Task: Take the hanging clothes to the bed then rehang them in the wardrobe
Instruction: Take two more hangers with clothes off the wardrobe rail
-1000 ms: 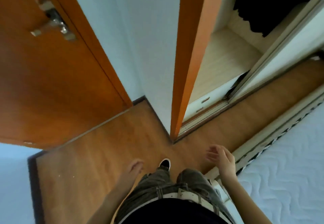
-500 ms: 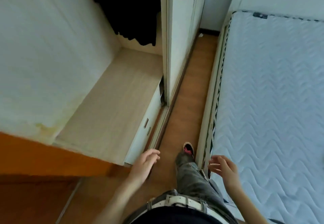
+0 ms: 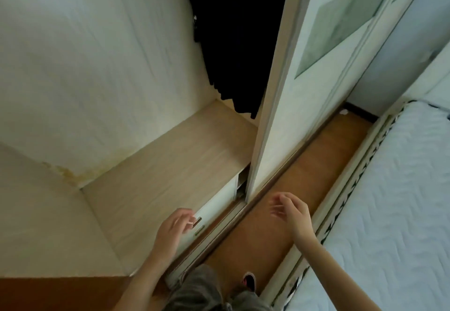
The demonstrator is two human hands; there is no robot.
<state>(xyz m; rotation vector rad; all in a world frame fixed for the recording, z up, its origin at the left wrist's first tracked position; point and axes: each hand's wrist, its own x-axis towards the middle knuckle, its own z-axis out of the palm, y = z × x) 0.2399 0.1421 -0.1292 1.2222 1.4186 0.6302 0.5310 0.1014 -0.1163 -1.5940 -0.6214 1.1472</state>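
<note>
The left hand (image 3: pixel 174 232), grip wide and empty, hovers at the front edge of the pale wooden wardrobe shelf (image 3: pixel 170 169); the right hand (image 3: pixel 292 215), equally loose, hovers over the brown floor (image 3: pixel 314 169). The black clothes (image 3: pixel 238 42) hang above the shelf's far end, beside the white sliding door (image 3: pixel 292 115).

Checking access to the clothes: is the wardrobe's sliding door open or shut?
Open: the sliding door sits to the right, leaving dark hanging clothes and the wardrobe floor exposed.
</note>
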